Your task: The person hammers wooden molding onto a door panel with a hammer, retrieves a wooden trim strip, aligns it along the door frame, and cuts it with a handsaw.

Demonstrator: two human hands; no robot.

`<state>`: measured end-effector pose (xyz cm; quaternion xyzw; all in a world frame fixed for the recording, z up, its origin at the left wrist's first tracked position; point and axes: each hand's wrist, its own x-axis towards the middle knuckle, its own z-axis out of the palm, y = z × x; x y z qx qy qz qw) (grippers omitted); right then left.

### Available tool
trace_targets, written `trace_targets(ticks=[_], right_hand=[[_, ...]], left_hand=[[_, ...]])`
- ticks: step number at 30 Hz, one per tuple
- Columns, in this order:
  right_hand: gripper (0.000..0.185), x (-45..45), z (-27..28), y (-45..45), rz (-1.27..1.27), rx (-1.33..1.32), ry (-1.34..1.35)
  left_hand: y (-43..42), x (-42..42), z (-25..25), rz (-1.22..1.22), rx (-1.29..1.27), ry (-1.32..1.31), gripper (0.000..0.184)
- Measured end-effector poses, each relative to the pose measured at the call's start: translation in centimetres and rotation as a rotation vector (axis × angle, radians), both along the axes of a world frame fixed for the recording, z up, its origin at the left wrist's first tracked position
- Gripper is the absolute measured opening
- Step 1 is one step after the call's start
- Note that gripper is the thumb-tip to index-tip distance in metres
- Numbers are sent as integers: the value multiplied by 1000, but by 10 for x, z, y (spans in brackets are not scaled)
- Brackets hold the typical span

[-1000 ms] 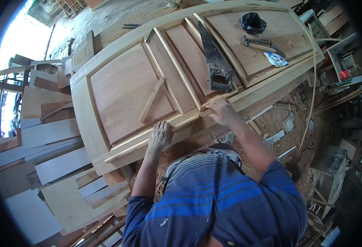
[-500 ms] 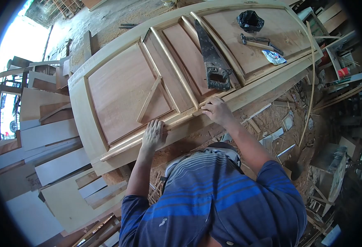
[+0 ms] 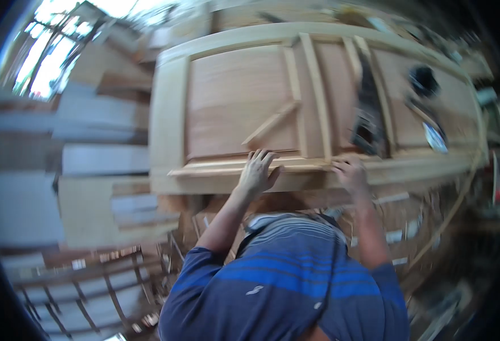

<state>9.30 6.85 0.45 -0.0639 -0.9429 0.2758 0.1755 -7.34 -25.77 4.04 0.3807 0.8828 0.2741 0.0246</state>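
A long light strip of moulding (image 3: pixel 216 170) lies along the near edge of a panelled wooden door (image 3: pixel 167 113). My left hand (image 3: pixel 256 172) rests on the strip near its middle, fingers apart and pointing away from me. At the strip's right end, by the foot of a rounded crosswise moulding (image 3: pixel 318 91), my right hand (image 3: pixel 350 171) has its fingers bent together on the wood; blur hides what they grip. A short loose stick (image 3: pixel 270 123) lies slanted on the left panel. Right of centre, a handsaw (image 3: pixel 368 108) lies across the door.
On the right panel are a black plastic bag (image 3: pixel 424 81), a blurred hammer (image 3: pixel 423 113) and a small blue-white packet (image 3: pixel 435 138). Boards (image 3: pixel 105 159) are stacked at the left. A thin curved strip (image 3: pixel 451 213) hangs past the door's right end, above floor scraps.
The view has turned and blurred, so the door now lies nearly level and further right. Both hands remain at the near edge moulding; my left hand's thumb is now spread out.
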Motion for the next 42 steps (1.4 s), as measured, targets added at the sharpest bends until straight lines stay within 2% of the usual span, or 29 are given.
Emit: trace_targets(ticks=[1,5,6,8,11,14,18,23,26,29,32,35,38,42], right_hand=[[21,0,10,-4,-10,-15,-38],[21,-3,16,-20,-142,-197,-214],[20,-2,14,-21,-110,-159,-187],[20,-4,9,-22,-49,-81,-129],[22,-6,0,-15,-16,-95,-168],[21,-7,5,-17,-24,-83,-199],[31,-3,6,-23,-28,-41,-213],[44,4,50,-63,79,-14,-217],[40,1,23,-70,74,10,-186],[37,-2,0,-63,136,-2,-169],[32,-7,10,-62,156,-32,-185],[34,-9,9,-59,168,-51,-202],[38,-11,7,-61,169,-28,-188],[43,-11,3,-61,190,34,-148]], left_hand=[[-23,-4,-6,109,66,13,37],[-149,-21,-20,818,163,219,36],[-180,-23,-17,979,181,271,37],[-236,-30,-30,1271,61,256,40],[-289,-43,-49,1283,204,24,44],[-306,-49,-57,1163,249,-133,46],[-308,-53,-66,1149,263,-184,46],[-314,-53,-72,1158,319,-210,49],[-317,-53,-76,1171,386,-232,48],[-327,-52,-81,1173,323,-281,52],[-311,-37,-54,1238,331,-276,53],[-322,-33,-69,1174,758,-345,51],[-313,-36,-61,1141,868,-357,49],[-323,-54,-93,1111,868,-353,46]])
